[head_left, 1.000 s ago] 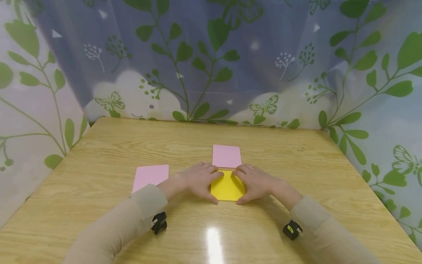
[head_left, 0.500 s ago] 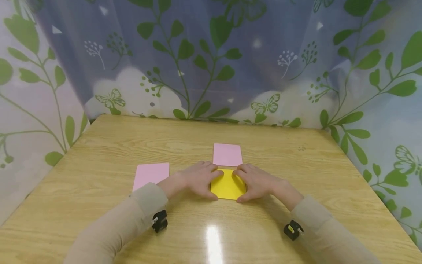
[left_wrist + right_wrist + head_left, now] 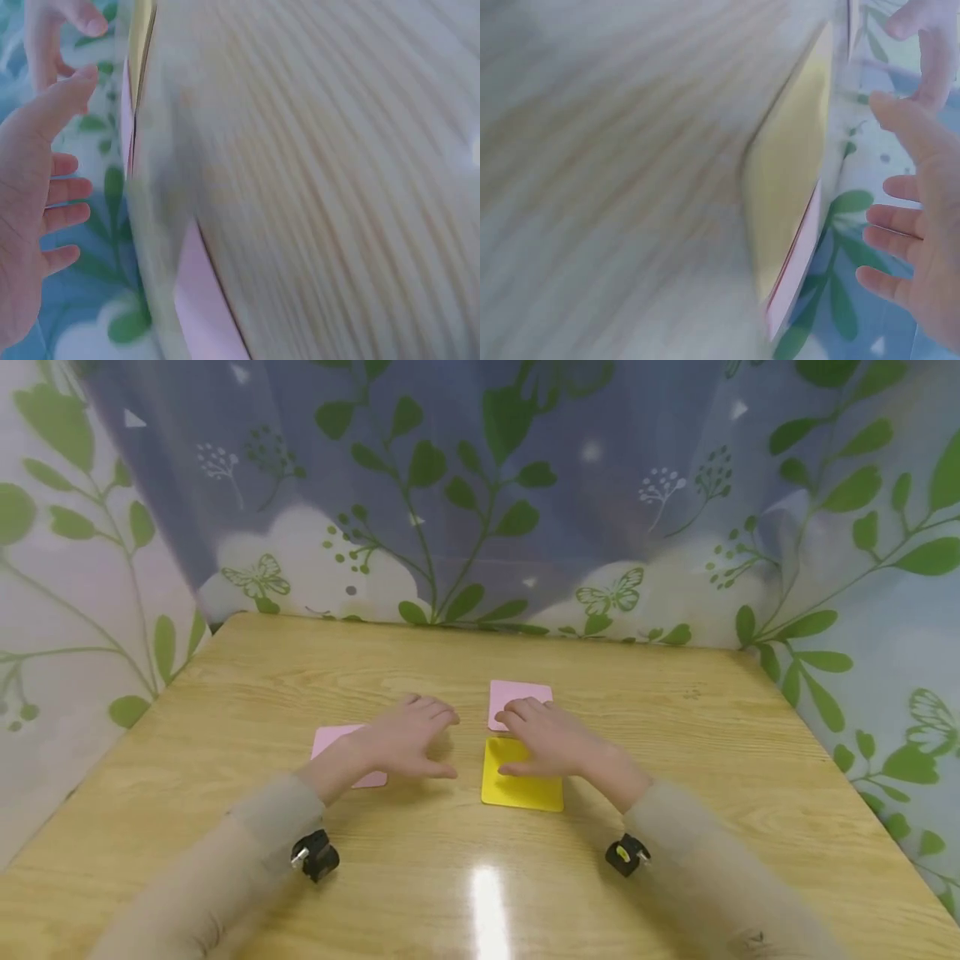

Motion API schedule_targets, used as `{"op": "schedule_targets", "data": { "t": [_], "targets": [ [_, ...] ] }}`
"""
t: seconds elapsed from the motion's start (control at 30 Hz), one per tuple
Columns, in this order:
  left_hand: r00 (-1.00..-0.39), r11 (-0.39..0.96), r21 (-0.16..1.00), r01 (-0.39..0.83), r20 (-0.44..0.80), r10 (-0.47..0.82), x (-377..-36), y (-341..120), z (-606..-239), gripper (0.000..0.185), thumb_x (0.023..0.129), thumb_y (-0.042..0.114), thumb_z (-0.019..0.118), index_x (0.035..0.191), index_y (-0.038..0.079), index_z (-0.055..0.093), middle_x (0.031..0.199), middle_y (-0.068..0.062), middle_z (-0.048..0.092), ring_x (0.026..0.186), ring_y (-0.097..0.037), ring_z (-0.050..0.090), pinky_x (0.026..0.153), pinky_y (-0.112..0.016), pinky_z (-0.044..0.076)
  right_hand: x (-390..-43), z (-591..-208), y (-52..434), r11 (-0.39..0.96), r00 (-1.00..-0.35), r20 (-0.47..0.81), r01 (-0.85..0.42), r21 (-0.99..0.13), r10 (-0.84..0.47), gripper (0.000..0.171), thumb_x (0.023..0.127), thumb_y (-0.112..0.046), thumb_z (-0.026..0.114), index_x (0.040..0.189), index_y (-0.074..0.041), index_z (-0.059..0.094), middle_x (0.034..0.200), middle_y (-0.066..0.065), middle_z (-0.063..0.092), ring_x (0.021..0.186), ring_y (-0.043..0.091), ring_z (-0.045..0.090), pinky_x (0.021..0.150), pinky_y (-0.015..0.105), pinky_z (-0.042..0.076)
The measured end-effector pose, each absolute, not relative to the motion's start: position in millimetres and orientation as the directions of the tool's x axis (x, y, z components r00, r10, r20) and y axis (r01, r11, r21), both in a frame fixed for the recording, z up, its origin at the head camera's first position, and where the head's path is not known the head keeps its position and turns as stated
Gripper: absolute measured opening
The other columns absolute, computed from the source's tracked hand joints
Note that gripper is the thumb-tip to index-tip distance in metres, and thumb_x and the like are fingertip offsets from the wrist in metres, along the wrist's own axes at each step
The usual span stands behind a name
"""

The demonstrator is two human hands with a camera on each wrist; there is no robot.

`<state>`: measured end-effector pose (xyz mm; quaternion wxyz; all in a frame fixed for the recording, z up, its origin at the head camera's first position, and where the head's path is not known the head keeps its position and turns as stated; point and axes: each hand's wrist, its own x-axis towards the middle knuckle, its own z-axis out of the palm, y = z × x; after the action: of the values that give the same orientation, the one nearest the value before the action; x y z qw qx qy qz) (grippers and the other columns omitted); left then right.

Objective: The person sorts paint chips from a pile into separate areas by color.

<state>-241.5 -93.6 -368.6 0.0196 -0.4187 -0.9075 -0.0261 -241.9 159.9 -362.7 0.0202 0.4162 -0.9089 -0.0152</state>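
Both hands, the left hand (image 3: pixel 408 739) and right hand (image 3: pixel 543 742), are hovering relaxed and empty over the thin, floppy yellow paper square (image 3: pixel 522 779), probably best pinched at a corner.

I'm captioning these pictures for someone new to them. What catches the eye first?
The yellow paper square at the middle of the wooden table, with the right hand over its far edge. The left hand hovers beside it, and two pink sheets lie nearby.

Curtained tabletop recording booth, not a lived-in room.
I see a wooden table (image 3: pixel 675 752) closed in on three sides by a leaf-and-butterfly printed curtain (image 3: pixel 480 502), with coloured paper squares (image 3: pixel 521 772) laid out.
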Motion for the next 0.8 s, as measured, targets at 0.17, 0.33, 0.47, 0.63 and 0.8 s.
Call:
{"op": "schedule_targets", "data": {
  "t": [0.17,0.33,0.47,0.63,0.8],
  "targets": [
    [-0.684,0.685,0.042,0.727,0.13,0.718,-239.5,-134.7,-364.8,0.07,0.078,0.052,0.067,0.123,0.0,0.052,0.122,-0.013,0.054,0.119,-0.032,0.044,0.1,-0.055,0.029,-249.0,-353.1,130.7,0.634,-0.634,0.025,-0.77,0.065,-0.773,0.071,0.082,-0.048,0.064,0.132,-0.003,0.044,0.128,0.012,0.047,0.117,0.027,0.044,0.089,0.043,0.042],
    [-0.716,0.722,0.024,0.691,0.151,0.681,-235.4,-172.6,-370.0,0.073,0.075,0.053,0.068,0.122,-0.001,0.052,0.121,-0.014,0.054,0.116,-0.034,0.045,0.099,-0.052,0.031,-253.8,-349.8,102.7,0.612,-0.611,0.02,-0.789,0.057,-0.791,0.072,0.082,-0.046,0.066,0.134,-0.003,0.042,0.131,0.012,0.045,0.12,0.027,0.041,0.093,0.045,0.04],
    [-0.736,0.747,-0.023,0.665,0.149,0.66,-231.3,-195.9,-375.8,0.079,0.073,0.058,0.067,0.122,-0.002,0.052,0.121,-0.016,0.054,0.116,-0.035,0.045,0.098,-0.052,0.032,-256.0,-351.5,83.0,0.596,-0.597,0.012,-0.8,0.072,-0.802,0.076,0.08,-0.051,0.065,0.136,-0.005,0.041,0.134,0.012,0.042,0.124,0.027,0.038,0.097,0.046,0.037],
    [-0.768,0.777,-0.036,0.629,0.122,0.628,-225.2,-215.1,-380.4,0.085,0.071,0.061,0.067,0.124,-0.003,0.051,0.124,-0.02,0.051,0.118,-0.038,0.043,0.099,-0.053,0.031,-255.4,-353.6,58.6,0.572,-0.578,-0.018,-0.812,0.118,-0.816,0.081,0.079,-0.059,0.062,0.138,-0.009,0.038,0.138,0.01,0.037,0.128,0.026,0.033,0.1,0.044,0.032],
    [-0.778,0.785,-0.036,0.618,0.115,0.618,-218.5,-228.2,-383.7,0.086,0.068,0.061,0.069,0.122,-0.003,0.052,0.122,-0.021,0.052,0.115,-0.039,0.044,0.095,-0.055,0.034,-250.9,-356.1,32.7,0.539,-0.552,-0.052,-0.827,0.159,-0.832,0.086,0.076,-0.065,0.06,0.139,-0.011,0.037,0.141,0.009,0.035,0.13,0.024,0.03,0.103,0.042,0.03]
  ]
}}
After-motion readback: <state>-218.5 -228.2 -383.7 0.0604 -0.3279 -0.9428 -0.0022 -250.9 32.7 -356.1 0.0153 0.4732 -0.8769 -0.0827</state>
